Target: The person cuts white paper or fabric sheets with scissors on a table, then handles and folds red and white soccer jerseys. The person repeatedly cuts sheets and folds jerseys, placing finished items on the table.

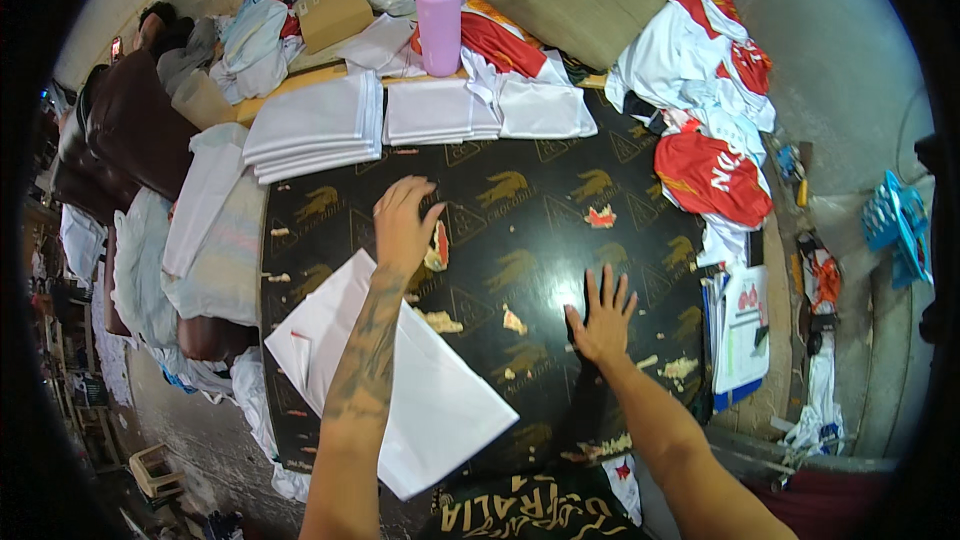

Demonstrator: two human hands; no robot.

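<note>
My left hand (pixel 403 225) is over the dark printed tabletop (pixel 480 230), fingers a little curled and thumb apart, with nothing in it. Beneath my left forearm lies a folded white cloth (pixel 440 400), set at a slant near the front left of the table. My right hand (pixel 602 320) rests flat on the tabletop with its fingers spread. Along the far edge stand stacks of folded white cloth: a tall one (pixel 318 125) at the left, another (pixel 440 112) in the middle and a thinner one (pixel 545 108) at the right.
A pink bottle (pixel 438 25) stands behind the stacks, near a cardboard box (pixel 335 15). Red and white garments (pixel 712 175) heap over the right edge, above a clipboard with papers (pixel 742 330). Plastic bags (pixel 215 240) and a brown padded seat (pixel 135 125) border the left side.
</note>
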